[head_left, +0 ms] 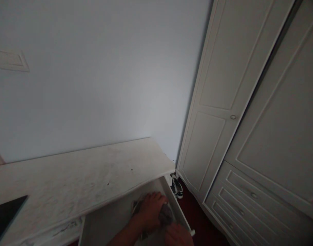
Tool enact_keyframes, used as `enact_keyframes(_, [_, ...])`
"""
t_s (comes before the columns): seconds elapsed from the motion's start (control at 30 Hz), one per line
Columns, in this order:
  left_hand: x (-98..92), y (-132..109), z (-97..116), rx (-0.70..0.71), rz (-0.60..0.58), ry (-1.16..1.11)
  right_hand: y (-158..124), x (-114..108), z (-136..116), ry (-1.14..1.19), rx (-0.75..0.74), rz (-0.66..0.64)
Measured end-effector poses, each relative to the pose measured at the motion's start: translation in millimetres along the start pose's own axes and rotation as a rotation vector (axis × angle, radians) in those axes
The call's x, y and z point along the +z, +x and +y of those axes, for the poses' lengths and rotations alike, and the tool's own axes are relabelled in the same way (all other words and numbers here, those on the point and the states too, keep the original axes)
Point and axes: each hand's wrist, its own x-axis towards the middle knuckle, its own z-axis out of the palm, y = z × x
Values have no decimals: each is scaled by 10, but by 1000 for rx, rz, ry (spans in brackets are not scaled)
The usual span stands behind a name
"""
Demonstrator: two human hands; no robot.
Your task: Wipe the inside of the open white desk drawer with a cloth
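A small dark greyish-purple bundle (166, 214), which looks like soft cloth, is inside the pulled-out drawer (105, 223). My left hand (153, 209) reaches in from below, its fingers curled against the bundle's upper left side. At the bundle's lower side is my right hand (178, 235), its fingers closed on it and partly cut off by the bottom edge of the view. Under and behind my left hand lies a flat item with a patterned edge (136, 206), mostly covered. Dim light and blur hide the finer details.
Above the drawer runs a worn white dresser top (94, 171), with a dark flat object (9, 215) at its left. Black-and-white shoes (177, 186) stand on the dark red floor (194, 212). A white wardrobe (215, 143) rises on the right. A switch plate (11, 60) is on the wall.
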Motion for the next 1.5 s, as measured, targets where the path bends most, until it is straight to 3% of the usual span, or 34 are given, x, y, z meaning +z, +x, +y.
enact_keyframes(0.1, [12,-193,3,89,-62,-25,27,32,-38,-38,4,24])
enact_keyframes(0.17, [11,-375,-83,116,-111,-47,66,-58,-99,-2,35,-7])
enact_keyframes(0.3, [-30,-800,-359,91,-163,-35,215,-395,-177,105,60,-200])
enact_keyframes(0.43, [-147,-1235,-630,-115,-143,62,381,-681,-147,91,-7,-434])
enact_keyframes(0.6, [-231,-1585,-677,-437,-89,245,465,-778,-127,26,-17,-506])
enact_keyframes(0.73, [-203,-1477,-567,-572,43,320,473,-683,-156,5,6,-516])
enact_keyframes(0.87, [-239,-1124,-591,-743,181,309,478,-615,-194,21,40,-508])
enact_keyframes(0.93, [-244,-953,-576,-758,214,288,490,-647,-224,34,54,-509])
enact_keyframes(1.07, [-119,-713,-297,-545,206,219,524,-760,-281,34,99,-534])
enact_keyframes(1.23, [-28,-625,64,-210,79,130,492,-752,-273,31,74,-497])
enact_keyframes(1.37, [-194,-765,-84,-120,-38,119,454,-682,-255,17,65,-463])
enact_keyframes(1.43, [-276,-895,-223,-177,-43,143,454,-675,-263,18,68,-456])
enact_keyframes(1.5, [-321,-1039,-340,-328,18,189,464,-688,-276,23,71,-454])
